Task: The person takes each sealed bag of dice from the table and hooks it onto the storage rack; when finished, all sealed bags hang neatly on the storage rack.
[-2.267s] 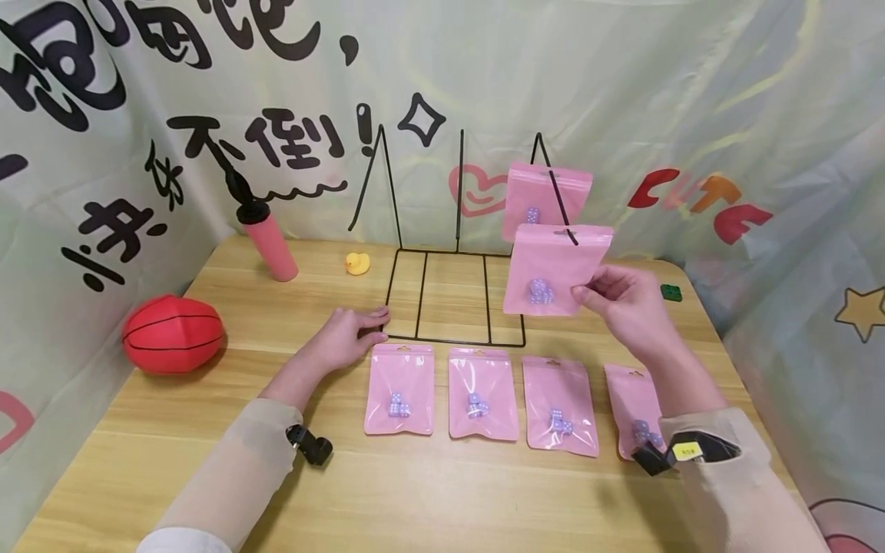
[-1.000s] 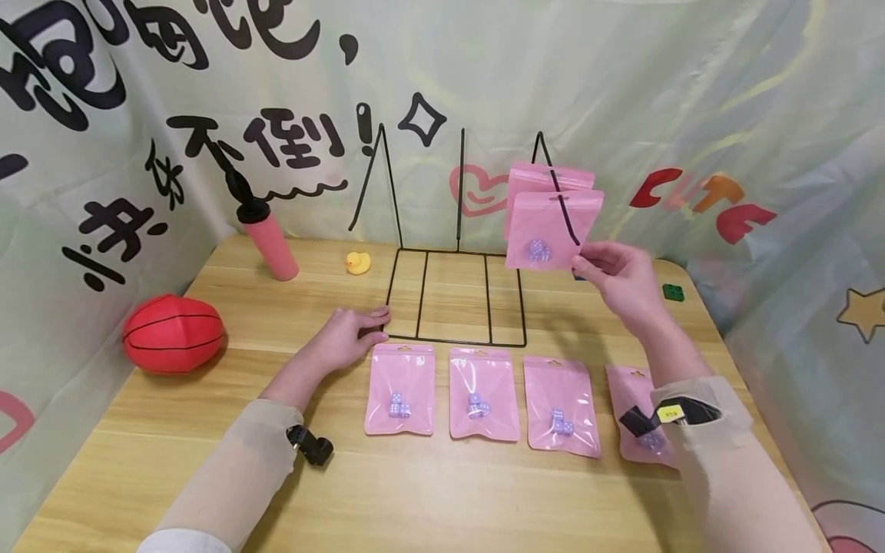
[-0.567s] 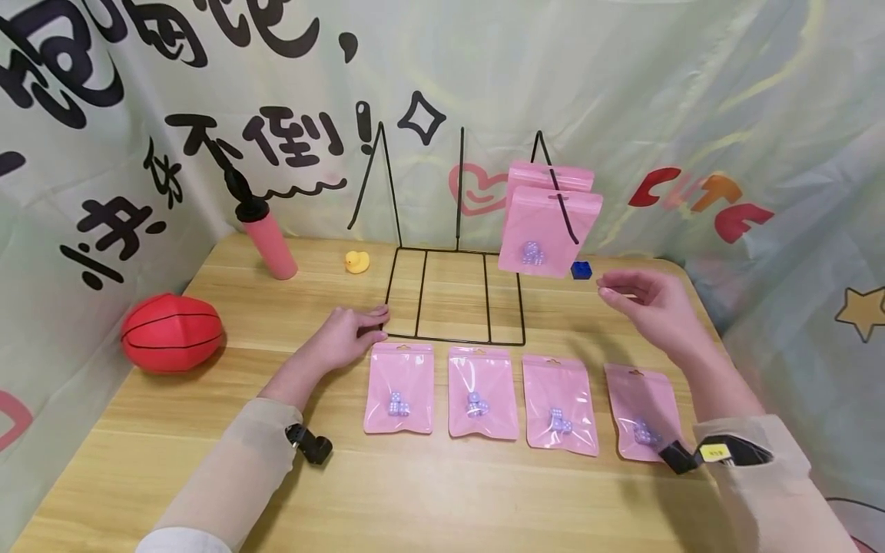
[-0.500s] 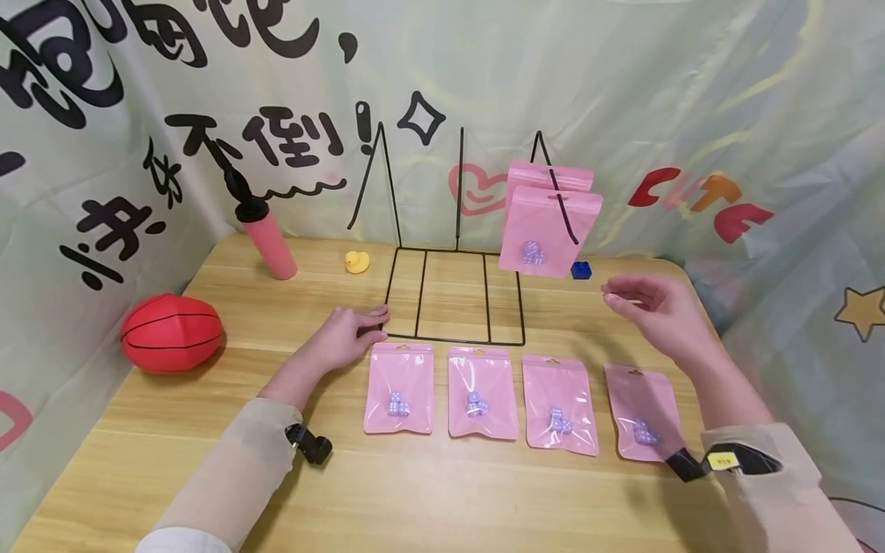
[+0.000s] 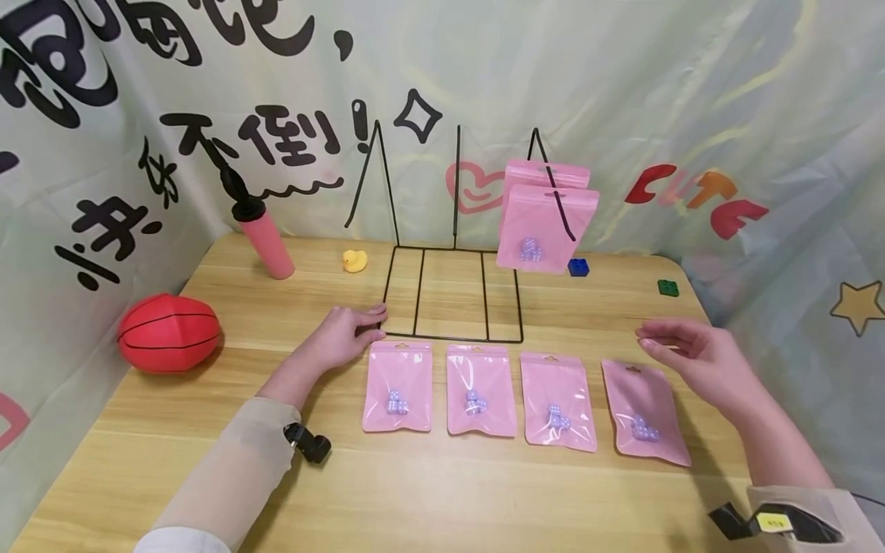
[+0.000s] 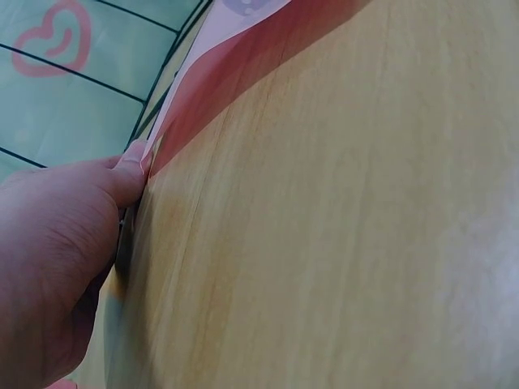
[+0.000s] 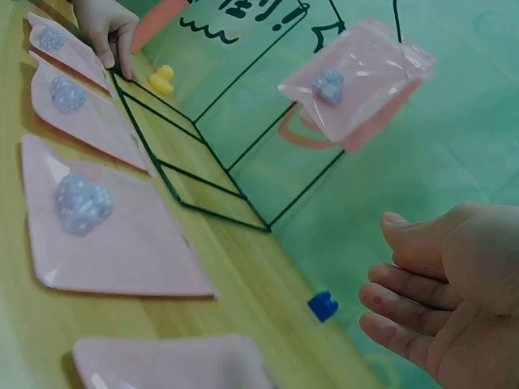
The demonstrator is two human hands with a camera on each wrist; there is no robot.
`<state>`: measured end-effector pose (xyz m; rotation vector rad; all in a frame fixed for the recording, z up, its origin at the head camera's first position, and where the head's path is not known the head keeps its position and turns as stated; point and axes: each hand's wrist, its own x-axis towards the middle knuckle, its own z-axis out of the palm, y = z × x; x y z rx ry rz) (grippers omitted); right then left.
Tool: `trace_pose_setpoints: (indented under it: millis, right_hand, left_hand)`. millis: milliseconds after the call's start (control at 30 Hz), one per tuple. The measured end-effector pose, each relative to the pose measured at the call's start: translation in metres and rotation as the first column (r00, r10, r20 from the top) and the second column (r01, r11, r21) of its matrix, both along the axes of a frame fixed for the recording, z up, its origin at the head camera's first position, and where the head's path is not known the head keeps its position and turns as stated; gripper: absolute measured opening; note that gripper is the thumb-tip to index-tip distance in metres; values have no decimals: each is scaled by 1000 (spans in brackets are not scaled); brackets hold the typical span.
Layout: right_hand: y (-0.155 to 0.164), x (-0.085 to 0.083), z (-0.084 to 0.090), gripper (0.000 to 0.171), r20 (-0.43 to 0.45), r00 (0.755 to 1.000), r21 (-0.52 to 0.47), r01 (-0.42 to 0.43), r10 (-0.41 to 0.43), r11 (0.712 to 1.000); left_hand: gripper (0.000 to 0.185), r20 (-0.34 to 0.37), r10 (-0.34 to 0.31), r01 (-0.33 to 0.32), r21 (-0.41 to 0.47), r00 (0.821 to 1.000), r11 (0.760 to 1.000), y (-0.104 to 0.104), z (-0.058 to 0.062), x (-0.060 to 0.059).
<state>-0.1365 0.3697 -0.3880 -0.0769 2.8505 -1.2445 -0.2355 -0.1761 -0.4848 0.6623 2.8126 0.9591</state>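
Note:
A black wire display rack [image 5: 449, 338] stands on the table, its base flat and its hooks rising at the back. My left hand [image 5: 339, 338] holds the front left corner of that base between thumb and fingers; the left wrist view shows the thumb [image 6: 130, 174] at the corner. Two pink zip bags with dice hang from the right hook, the front bag [image 5: 546, 230] partly covering the rear bag [image 5: 553, 173]. My right hand [image 5: 705, 357] is in the air beside the rightmost bag on the table [image 5: 643, 399], fingers relaxed around nothing.
More pink dice bags lie in a row before the rack: a left bag [image 5: 397, 376], a second bag [image 5: 480, 376] and a third bag [image 5: 556, 384]. Around stand a red ball [image 5: 169, 334], pink pump [image 5: 266, 242], yellow duck [image 5: 355, 261], blue block [image 5: 578, 267] and green block [image 5: 667, 288].
My right hand hung the front pink bag on the right hook, let go, and drew back right and toward the near side. My left hand has stayed on the rack's corner.

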Motion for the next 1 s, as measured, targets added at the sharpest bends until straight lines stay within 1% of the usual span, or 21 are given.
trace_pose_setpoints:
  millis: [233,300,367,500,633,767,833,900,1000]
  right_hand:
    - [20,19,-14,42,8,1000,-19,9,-8,1000]
    - [25,23,-19,43,35,999,-6,20,-20,1000]
    - [30,24,-24,46,82,996,16,36,-37,999]
    - [40,27,-35,55,190,979,62,58,-69,996]
    - [49,32,-45,58,225,971,78,60,-77,995]
    - [55,37,-50,57,242,966,60,77,-90,995]
    - [57,38,-51,56,268,958,62,94,-107,994]
    - [58,39,-52,56,307,944,74,106,-124,992]
    - [60,39,-52,54,395,906,70,132,-149,989]
  left_hand:
    - [43,3,-1,1,-8,1000,1000,0,-1,-1]
    - [43,-1,-5,4,-9,1000,1000,0,-3,-1]
    - [43,2,-5,5,-10,1000,1000,-1,-4,-2]
    - [44,4,-6,6,-8,1000,1000,-1,-4,-3]
    - [44,10,-2,2,-4,1000,1000,-1,-3,-2]
    - [44,13,-1,1,-6,1000,1000,-1,-3,-2]
    - [44,13,0,0,-10,1000,1000,-1,-3,-2]
    - [44,14,2,-2,-12,1000,1000,0,-3,-2]
    - [44,14,5,-5,-10,1000,1000,-1,-3,-2]
